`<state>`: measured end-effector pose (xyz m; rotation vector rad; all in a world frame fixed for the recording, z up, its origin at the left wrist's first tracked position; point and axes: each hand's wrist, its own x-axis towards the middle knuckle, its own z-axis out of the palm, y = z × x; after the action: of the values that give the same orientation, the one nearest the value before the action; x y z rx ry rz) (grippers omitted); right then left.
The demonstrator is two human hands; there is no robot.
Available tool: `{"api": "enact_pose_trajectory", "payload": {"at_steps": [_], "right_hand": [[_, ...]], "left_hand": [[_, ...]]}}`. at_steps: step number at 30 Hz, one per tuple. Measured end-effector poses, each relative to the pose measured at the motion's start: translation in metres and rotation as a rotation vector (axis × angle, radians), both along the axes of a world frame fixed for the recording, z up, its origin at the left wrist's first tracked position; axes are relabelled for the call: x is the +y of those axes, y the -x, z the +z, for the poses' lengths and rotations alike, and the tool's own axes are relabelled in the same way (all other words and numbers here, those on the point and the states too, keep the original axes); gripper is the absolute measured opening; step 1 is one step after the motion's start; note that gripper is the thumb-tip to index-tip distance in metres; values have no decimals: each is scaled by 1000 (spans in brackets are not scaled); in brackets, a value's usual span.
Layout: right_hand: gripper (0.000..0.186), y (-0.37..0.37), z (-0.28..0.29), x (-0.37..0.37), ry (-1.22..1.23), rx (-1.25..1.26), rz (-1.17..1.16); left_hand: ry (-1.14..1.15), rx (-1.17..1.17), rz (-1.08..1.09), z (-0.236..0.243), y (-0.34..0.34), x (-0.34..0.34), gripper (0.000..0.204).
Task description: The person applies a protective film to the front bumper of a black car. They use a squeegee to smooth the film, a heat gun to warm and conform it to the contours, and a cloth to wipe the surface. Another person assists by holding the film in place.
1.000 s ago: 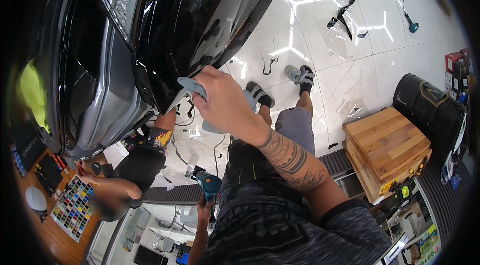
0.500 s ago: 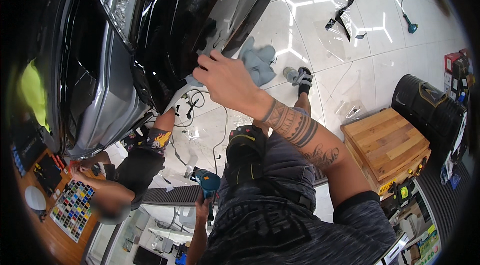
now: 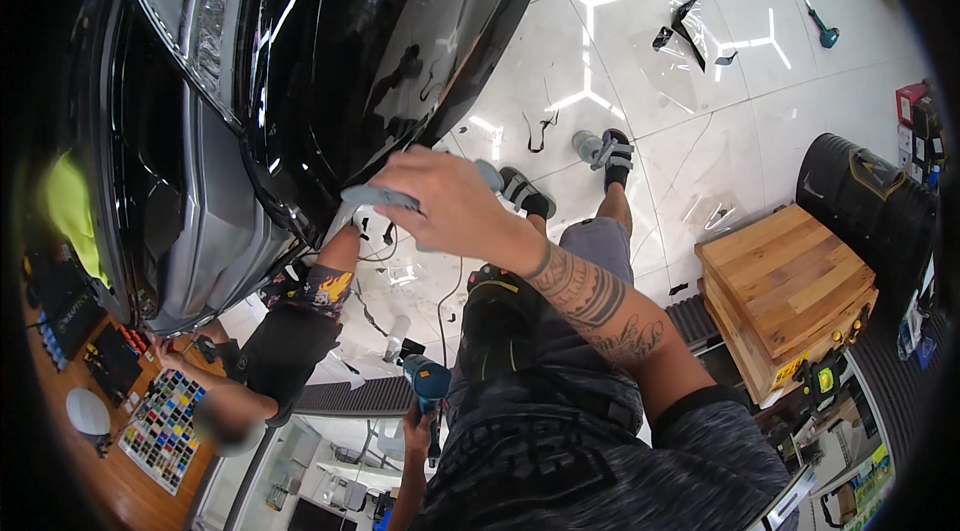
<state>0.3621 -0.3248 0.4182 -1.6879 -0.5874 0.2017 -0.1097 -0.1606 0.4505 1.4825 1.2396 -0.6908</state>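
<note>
My right hand (image 3: 440,199), on a tattooed forearm, is closed around a grey cloth (image 3: 382,197). One fold of the cloth sticks out past the fingers toward the lower edge of a glossy black car panel (image 3: 330,61). Whether the cloth touches the panel I cannot tell. Low in front of my body, my left hand (image 3: 418,428) grips the handle of a teal heat gun (image 3: 428,380) with a black nozzle, pointing up and to the left. A light strip (image 3: 342,219) shows at the panel's lower corner.
A co-worker (image 3: 280,356) in black stands at left, beside a wooden table with a colour swatch board (image 3: 160,421). Cables (image 3: 385,251) and film scraps lie on the tiled floor. To the right stand a wooden box (image 3: 790,281) and a black drum (image 3: 865,201).
My right hand has moved slightly down along the panel's edge, and the cloth is now bunched closer to it. The left hand keeps holding the heat gun, slightly lower and to the right.
</note>
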Motion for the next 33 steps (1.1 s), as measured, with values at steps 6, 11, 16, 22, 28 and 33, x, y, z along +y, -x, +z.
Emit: {"api": "enact_pose_trajectory", "payload": {"at_steps": [6,11,16,22,28,33], "right_hand": [[17,-16,11,6,91,40,37],[16,-12,7,14,80,64,-11],[15,0,-2,16,336,26,207],[15,43,-2,44,134,126,223],[20,11,19,16,32,253,-101],[21,5,25,22,77,237,-78]], "left_hand": [[8,21,31,-5,8,1,46],[27,13,59,-5,4,0,46],[21,23,4,-7,-5,3,49],[-23,-69,106,-8,-1,5,42],[49,-19,191,-8,8,-4,39],[55,-31,108,-16,3,-9,45]]}}
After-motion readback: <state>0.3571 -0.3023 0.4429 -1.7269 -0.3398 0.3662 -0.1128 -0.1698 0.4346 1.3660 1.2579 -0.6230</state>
